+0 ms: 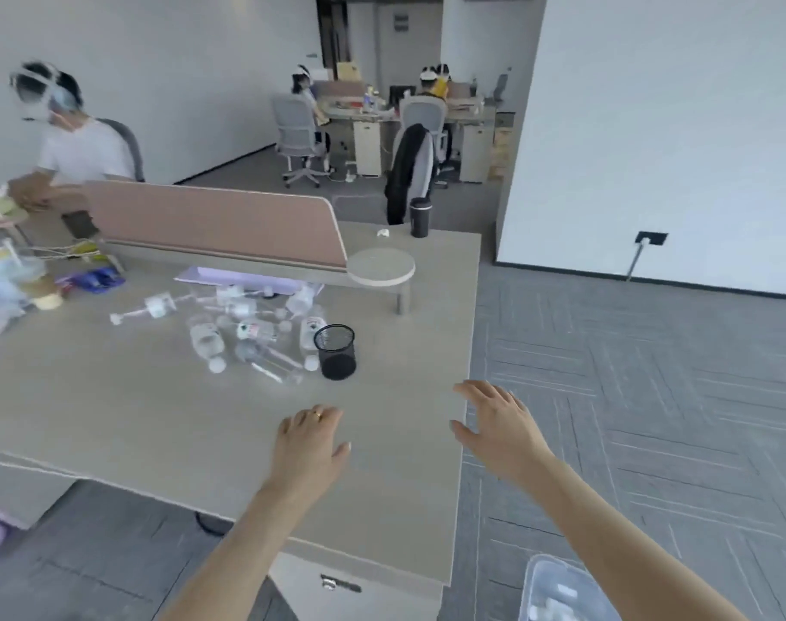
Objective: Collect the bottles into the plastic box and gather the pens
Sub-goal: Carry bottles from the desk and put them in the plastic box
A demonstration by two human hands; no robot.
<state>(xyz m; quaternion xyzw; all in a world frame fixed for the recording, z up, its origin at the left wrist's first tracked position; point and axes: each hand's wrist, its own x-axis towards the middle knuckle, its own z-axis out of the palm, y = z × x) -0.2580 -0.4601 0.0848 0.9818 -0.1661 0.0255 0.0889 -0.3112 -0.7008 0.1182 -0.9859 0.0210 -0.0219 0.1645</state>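
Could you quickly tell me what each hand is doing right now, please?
Left hand: open, holding nothing.
Right hand: open, holding nothing.

From my feed I can't make out any text. The clear bottles (207, 340) scattered on the desk (113, 410) carry white labels with red and dark marks, but the print is too blurred and small to read. A dark tag on the drawer front (341, 584) under the desk edge has pale marks I can't decipher either
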